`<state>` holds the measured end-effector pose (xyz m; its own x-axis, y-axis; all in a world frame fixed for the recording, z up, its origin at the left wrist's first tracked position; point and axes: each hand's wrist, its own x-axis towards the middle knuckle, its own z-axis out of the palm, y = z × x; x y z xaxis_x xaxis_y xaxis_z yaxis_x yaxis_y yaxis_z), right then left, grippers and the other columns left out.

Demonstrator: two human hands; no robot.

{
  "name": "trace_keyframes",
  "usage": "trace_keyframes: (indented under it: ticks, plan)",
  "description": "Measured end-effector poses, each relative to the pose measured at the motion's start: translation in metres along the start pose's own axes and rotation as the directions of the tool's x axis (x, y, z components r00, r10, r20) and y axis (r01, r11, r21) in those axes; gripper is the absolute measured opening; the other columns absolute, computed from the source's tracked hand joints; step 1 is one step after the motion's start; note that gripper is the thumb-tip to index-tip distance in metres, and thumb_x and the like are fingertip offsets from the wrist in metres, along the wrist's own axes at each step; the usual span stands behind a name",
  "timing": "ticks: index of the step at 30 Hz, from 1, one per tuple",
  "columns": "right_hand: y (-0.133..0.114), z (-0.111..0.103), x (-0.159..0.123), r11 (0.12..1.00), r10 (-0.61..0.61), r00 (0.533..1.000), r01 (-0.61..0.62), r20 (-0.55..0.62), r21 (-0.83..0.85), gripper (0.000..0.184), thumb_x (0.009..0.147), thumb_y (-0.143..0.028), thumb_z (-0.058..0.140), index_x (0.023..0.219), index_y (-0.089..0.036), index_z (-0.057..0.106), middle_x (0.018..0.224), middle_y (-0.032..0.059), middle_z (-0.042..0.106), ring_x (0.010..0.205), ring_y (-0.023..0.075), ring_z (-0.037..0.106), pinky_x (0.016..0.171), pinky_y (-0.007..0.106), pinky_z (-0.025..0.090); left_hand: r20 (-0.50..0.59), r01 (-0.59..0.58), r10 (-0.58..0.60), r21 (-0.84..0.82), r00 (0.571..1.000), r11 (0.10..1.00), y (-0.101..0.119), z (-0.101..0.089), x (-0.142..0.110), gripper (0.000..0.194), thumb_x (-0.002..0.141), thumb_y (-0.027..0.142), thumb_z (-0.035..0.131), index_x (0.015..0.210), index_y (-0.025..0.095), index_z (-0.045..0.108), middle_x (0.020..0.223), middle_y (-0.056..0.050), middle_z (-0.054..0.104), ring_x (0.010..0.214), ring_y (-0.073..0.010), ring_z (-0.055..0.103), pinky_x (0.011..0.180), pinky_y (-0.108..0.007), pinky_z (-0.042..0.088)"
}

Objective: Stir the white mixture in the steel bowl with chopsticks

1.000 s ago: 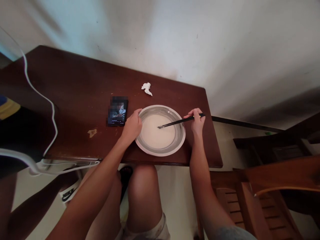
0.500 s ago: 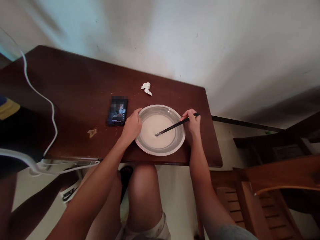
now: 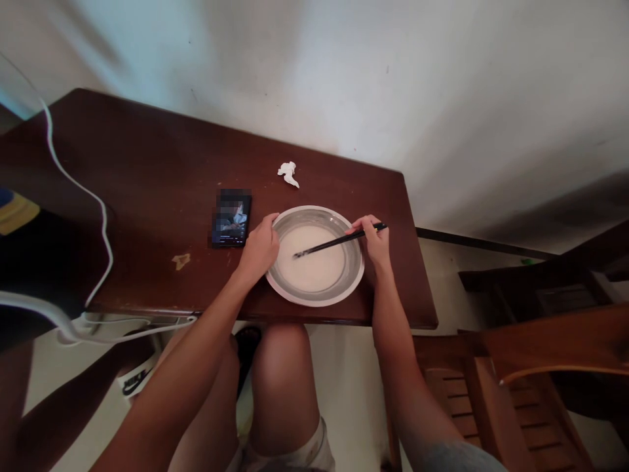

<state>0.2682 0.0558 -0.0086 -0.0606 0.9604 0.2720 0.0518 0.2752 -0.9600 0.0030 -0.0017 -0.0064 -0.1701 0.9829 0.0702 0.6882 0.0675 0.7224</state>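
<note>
A wide metal bowl [image 3: 319, 298] of white batter-like liquid [image 3: 319, 269] stands near the front edge of a dark wooden table [image 3: 157, 177]. My left hand [image 3: 259, 248] grips the bowl's left rim. My right hand [image 3: 374, 241] holds a pair of black chopsticks [image 3: 334, 243] at the bowl's right rim. Their tips dip into the liquid left of its middle.
A phone [image 3: 231, 217] with a lit screen lies just left of the bowl. A crumpled white tissue [image 3: 288, 172] sits behind it. A white cable [image 3: 101, 216] runs over the table's left part. Wooden chairs [image 3: 531, 367] stand to the right. Another person's leg [image 3: 63, 406] shows at lower left.
My right hand has shifted left toward the bowl, and the chopstick tips have swept leftward through the liquid. My left hand stays on the rim.
</note>
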Motion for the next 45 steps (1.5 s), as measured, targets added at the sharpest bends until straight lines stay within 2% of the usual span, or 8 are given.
trace_keyframes:
  ticks: [5, 12, 17, 23, 29, 35, 41, 45]
  plan:
    - [0.0013, -0.0061, 0.0030, 0.998, -0.057, 0.977, 0.064, -0.206, 0.025, 0.036, 0.090, -0.052, 0.057, 0.069, -0.023, 0.064, 0.052, -0.0037, 0.068, 0.050, 0.0132, 0.066, 0.059, 0.027, 0.051, 0.008, 0.002, -0.002, 0.003, 1.000, 1.000, 0.0001, 0.0006, 0.0000, 0.052, 0.091, 0.014, 0.032, 0.138, 0.010, 0.053, 0.134, -0.019, 0.064, 0.124, -0.0293, 0.062, 0.109, -0.047, 0.045]
    - [-0.0018, 0.0021, -0.0011, 1.000, 0.000, 1.000, -0.001, -0.022, -0.010, 0.036, 0.087, -0.055, 0.060, 0.070, -0.023, 0.066, 0.057, -0.0018, 0.070, 0.058, 0.0160, 0.069, 0.065, 0.031, 0.055, -0.007, -0.006, 0.006, 0.002, 1.000, 1.000, -0.0014, 0.0014, 0.0001, 0.051, 0.091, 0.015, 0.033, 0.137, 0.012, 0.054, 0.134, -0.017, 0.065, 0.123, -0.0284, 0.063, 0.108, -0.046, 0.046]
    - [-0.0015, -0.0043, 0.0024, 0.999, -0.044, 0.972, 0.043, -0.229, -0.008, 0.039, 0.089, -0.055, 0.055, 0.067, -0.023, 0.060, 0.052, -0.0038, 0.065, 0.050, 0.0140, 0.066, 0.060, 0.028, 0.052, -0.010, -0.007, 0.007, 0.012, 1.000, 1.000, -0.0027, 0.0023, 0.0009, 0.050, 0.091, 0.015, 0.034, 0.137, 0.012, 0.054, 0.134, -0.016, 0.066, 0.122, -0.0268, 0.064, 0.108, -0.043, 0.046]
    - [0.0008, -0.0004, 0.0002, 0.999, 0.023, 1.000, -0.023, -0.006, 0.023, 0.037, 0.087, -0.056, 0.059, 0.071, -0.023, 0.065, 0.055, -0.0022, 0.069, 0.054, 0.0154, 0.069, 0.062, 0.029, 0.055, 0.004, 0.006, -0.006, 0.010, 1.000, 1.000, 0.0005, 0.0003, 0.0005, 0.051, 0.091, 0.014, 0.033, 0.138, 0.010, 0.054, 0.135, -0.018, 0.065, 0.123, -0.0284, 0.063, 0.109, -0.045, 0.046]
    - [0.0010, -0.0054, 0.0031, 0.998, -0.035, 0.979, 0.045, -0.199, 0.049, 0.036, 0.088, -0.053, 0.060, 0.068, -0.023, 0.062, 0.051, -0.0037, 0.067, 0.048, 0.0134, 0.066, 0.057, 0.027, 0.052, 0.011, 0.000, 0.000, 0.014, 1.000, 1.000, 0.0004, 0.0000, 0.0007, 0.051, 0.091, 0.014, 0.033, 0.138, 0.010, 0.053, 0.134, -0.019, 0.065, 0.123, -0.0290, 0.063, 0.108, -0.046, 0.046]
    - [0.0002, -0.0002, 0.0004, 0.999, 0.029, 1.000, -0.029, 0.009, 0.042, 0.035, 0.088, -0.053, 0.060, 0.072, -0.023, 0.067, 0.056, -0.0018, 0.071, 0.056, 0.0156, 0.070, 0.061, 0.029, 0.055, 0.010, 0.012, -0.012, 0.010, 1.000, 1.000, 0.0015, -0.0006, 0.0000, 0.051, 0.092, 0.014, 0.032, 0.138, 0.010, 0.053, 0.135, -0.017, 0.065, 0.124, -0.0276, 0.062, 0.109, -0.042, 0.045]
    - [0.0014, -0.0076, 0.0036, 0.996, -0.052, 0.976, 0.064, -0.210, 0.054, 0.037, 0.088, -0.053, 0.060, 0.068, -0.022, 0.063, 0.051, -0.0048, 0.066, 0.048, 0.0121, 0.066, 0.057, 0.025, 0.051, 0.015, 0.013, -0.014, 0.021, 1.000, 1.000, 0.0017, 0.0000, 0.0005, 0.052, 0.091, 0.014, 0.033, 0.139, 0.009, 0.053, 0.135, -0.018, 0.064, 0.124, -0.0280, 0.062, 0.109, -0.043, 0.045]
    - [0.0047, -0.0046, 0.0025, 0.997, 0.005, 0.998, 0.000, -0.060, 0.083, 0.036, 0.088, -0.053, 0.060, 0.070, -0.022, 0.065, 0.049, -0.0046, 0.065, 0.048, 0.0127, 0.065, 0.056, 0.025, 0.050, 0.011, 0.016, -0.016, 0.029, 1.000, 0.999, 0.0014, 0.0005, 0.0008, 0.052, 0.091, 0.014, 0.032, 0.139, 0.009, 0.053, 0.135, -0.018, 0.064, 0.124, -0.0281, 0.062, 0.109, -0.042, 0.045]
